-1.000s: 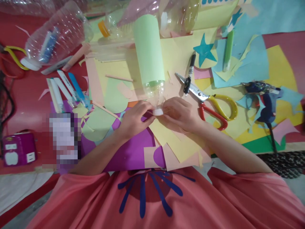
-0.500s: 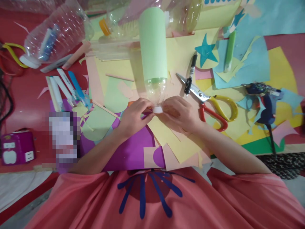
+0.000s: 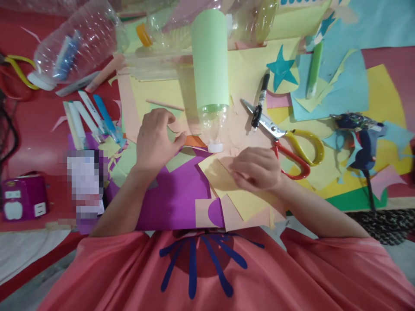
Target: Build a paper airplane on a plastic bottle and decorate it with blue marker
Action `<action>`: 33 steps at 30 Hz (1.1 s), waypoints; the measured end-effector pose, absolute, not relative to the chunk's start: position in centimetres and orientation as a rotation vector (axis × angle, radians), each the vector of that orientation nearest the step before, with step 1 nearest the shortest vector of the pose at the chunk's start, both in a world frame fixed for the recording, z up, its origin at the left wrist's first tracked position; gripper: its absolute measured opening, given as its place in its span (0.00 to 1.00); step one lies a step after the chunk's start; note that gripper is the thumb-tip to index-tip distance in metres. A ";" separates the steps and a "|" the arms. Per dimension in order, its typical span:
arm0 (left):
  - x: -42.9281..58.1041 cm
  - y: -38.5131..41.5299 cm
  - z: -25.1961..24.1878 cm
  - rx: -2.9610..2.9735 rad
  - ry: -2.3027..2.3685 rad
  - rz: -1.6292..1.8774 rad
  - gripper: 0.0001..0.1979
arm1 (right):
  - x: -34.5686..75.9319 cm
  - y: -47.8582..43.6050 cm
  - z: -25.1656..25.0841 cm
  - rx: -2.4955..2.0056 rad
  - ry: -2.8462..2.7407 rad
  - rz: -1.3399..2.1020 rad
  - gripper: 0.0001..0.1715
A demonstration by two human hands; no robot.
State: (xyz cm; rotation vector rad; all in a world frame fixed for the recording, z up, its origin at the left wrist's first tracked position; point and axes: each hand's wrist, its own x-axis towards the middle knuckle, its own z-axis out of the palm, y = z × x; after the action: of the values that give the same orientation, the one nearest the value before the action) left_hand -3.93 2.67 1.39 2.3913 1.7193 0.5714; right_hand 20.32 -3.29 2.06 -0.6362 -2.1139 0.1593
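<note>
Head view: above the middle, apparently lying on its side over scattered paper (image 3: 248, 65), a green-sleeved bottle (image 3: 211, 82), white cap (image 3: 215, 147) toward six o'clock, body running up to twelve. Untouched by either hand. To judge from that, a pause between handling steps, with the sleeve already around the body and the cap on the neck. For any fresh hold, would call for bringing both hands inward to neck or body, uncurling the right fingers first, and guarding against a roll.

Taking the cap as clock centre: at nine, the left hand (image 3: 157, 136), back uppermost, left forearm (image 3: 123, 203) slanting up from seven. Fingers arched and bunched, tips bent over toward three; thumb stretched toward two, short of the bottle. Thumb and fingertips apart, with nothing visible in the gap. Between thumb and cap, an orange paper strip (image 3: 194, 141); at seven, a purple sheet (image 3: 181, 207).

At four, the right hand (image 3: 256, 167), knuckles up, right forearm (image 3: 320, 207) slanting from farther out at four. Fingers curled loosely together above a cream piece (image 3: 215, 172), tips tucked out of sight; cannot tell about anything pinched inside. Near the knuckles, at three, red-and-yellow-handled scissors (image 3: 275, 132); at two, across the blades, a black marker (image 3: 261, 97).
</note>
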 end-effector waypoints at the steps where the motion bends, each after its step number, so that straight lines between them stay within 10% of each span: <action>1: -3.9 2.6 1.4 2.376 1.721 0.579 0.15 | 20.2 -3.6 2.2 -0.601 -2.155 0.185 0.02; 18: -3.3 0.6 3.0 2.551 1.199 1.526 0.03 | 19.4 -3.2 1.2 -0.966 -2.160 0.717 0.13; 33: -0.4 -2.0 2.1 2.838 0.747 1.037 0.07 | 19.3 -3.3 1.2 -1.113 -1.365 1.575 0.12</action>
State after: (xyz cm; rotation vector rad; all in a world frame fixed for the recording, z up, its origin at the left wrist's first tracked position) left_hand -0.44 -2.00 2.06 2.8379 0.7473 1.0368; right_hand 19.34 -3.34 1.24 -1.1133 -1.3648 1.5755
